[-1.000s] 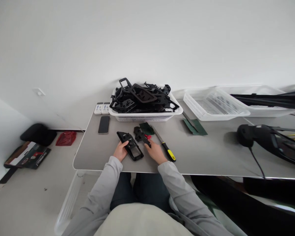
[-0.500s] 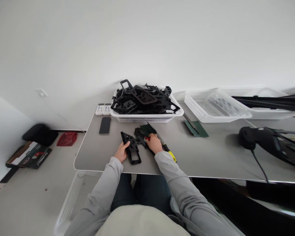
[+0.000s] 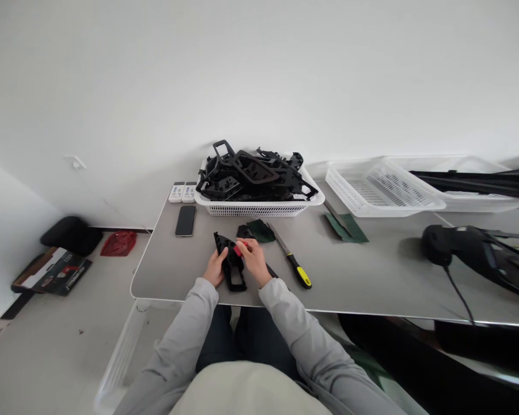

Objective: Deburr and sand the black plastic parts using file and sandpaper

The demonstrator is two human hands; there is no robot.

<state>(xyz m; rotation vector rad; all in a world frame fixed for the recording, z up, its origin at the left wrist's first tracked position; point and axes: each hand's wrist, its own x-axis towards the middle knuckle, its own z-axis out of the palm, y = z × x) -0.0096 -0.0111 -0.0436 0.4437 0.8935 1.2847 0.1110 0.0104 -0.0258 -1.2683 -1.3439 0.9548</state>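
Observation:
My left hand (image 3: 215,268) is closed on the edge of a black plastic frame part (image 3: 237,280), holding it tilted just above or on the table near its front edge. My right hand (image 3: 254,258) pinches a small red object (image 3: 241,248) against the upper right side of that part; its exact kind is too small to tell. Beyond the right hand lie a dark green sheet (image 3: 261,230) and a black piece, partly covered. To the right rests a file (image 3: 290,253) with a black and yellow handle. Another dark strip sits partly hidden under my right wrist.
A white basket (image 3: 250,211) heaped with black plastic parts stands at the back. A phone (image 3: 185,221) and two small white boxes (image 3: 182,193) are left of it. Rightward are green sheets (image 3: 353,228), white baskets (image 3: 371,210) and a black corded device (image 3: 440,242).
My right hand has moved left with the red object, from over the green sheet to the black frame part. The file now shows fully. My left hand keeps its hold.

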